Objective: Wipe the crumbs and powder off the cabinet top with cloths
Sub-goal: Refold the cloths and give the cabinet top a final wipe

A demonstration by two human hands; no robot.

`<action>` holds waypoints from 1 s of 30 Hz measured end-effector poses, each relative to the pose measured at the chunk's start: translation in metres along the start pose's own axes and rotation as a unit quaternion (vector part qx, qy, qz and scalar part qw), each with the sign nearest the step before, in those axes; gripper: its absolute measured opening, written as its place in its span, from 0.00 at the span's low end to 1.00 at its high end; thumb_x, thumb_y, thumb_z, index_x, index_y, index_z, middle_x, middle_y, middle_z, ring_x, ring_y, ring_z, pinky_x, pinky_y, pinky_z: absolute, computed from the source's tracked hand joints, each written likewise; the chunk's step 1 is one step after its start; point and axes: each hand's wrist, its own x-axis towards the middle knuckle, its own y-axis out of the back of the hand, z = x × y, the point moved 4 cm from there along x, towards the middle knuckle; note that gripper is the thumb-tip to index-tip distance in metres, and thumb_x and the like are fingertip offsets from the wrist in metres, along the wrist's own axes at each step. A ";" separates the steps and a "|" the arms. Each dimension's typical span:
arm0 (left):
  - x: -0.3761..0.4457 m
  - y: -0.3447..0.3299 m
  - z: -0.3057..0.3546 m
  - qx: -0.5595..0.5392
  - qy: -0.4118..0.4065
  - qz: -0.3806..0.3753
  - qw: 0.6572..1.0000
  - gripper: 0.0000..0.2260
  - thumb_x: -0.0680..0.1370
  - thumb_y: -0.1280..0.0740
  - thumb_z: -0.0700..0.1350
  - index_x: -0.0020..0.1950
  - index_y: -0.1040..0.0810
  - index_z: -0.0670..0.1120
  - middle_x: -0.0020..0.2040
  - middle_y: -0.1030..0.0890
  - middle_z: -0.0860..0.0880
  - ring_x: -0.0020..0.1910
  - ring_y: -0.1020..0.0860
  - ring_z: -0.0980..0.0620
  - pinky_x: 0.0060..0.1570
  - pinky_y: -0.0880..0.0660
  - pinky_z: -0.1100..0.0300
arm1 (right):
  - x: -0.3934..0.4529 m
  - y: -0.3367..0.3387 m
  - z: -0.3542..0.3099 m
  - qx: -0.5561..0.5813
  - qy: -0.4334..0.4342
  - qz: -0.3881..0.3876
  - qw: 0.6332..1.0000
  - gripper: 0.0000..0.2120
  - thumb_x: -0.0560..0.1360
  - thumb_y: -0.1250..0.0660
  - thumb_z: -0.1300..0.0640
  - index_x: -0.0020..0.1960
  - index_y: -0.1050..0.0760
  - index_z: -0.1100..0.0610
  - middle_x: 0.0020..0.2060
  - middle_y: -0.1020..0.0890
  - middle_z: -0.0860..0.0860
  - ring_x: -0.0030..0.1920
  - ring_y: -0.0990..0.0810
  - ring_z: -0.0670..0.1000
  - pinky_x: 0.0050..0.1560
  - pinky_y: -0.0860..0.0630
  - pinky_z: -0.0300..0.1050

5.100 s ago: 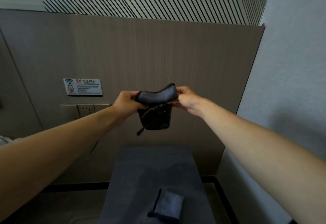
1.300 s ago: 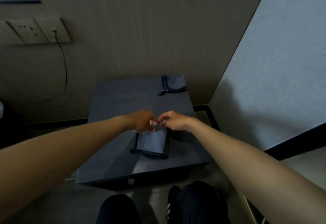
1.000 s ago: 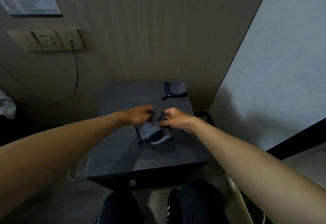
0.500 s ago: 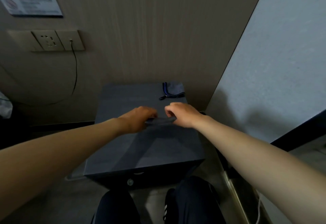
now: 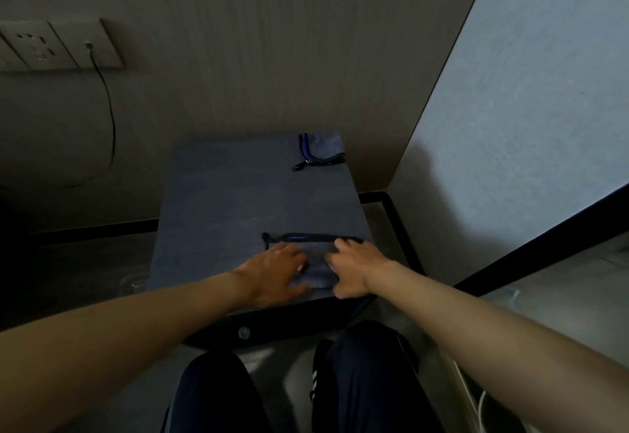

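Grey cloth (image 5: 315, 262) lies flat on the near right part of the cabinet top (image 5: 238, 201), close to the front edge. Its dark border runs along the far side, with a small loop at the left corner. The person stands in front of the cabinet, both bare arms reaching down. The left hand (image 5: 275, 271) rests on the left part of this cloth with the fingers spread and almost straight, pressing it to the surface. The right hand (image 5: 354, 267) lies on the right part; its fingers are a little bent, and I cannot tell if they pinch the fabric. A second cloth (image 5: 321, 150), folded, with a blue stripe, sits at the far right corner, well apart from the hands. On the wall at left is a socket panel (image 5: 51, 46), and a thin cable (image 5: 109, 116) hangs from it.
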 end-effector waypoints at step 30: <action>0.116 -0.011 -0.042 0.009 0.192 0.039 0.981 0.37 0.81 0.49 0.58 0.79 0.67 0.41 0.79 0.68 0.45 0.78 0.68 0.47 0.77 0.61 0.49 | 0.132 0.007 0.035 0.253 -0.343 0.209 0.880 0.39 0.79 0.53 0.37 0.79 0.65 0.58 0.76 0.66 0.64 0.76 0.69 0.62 0.74 0.66 0.61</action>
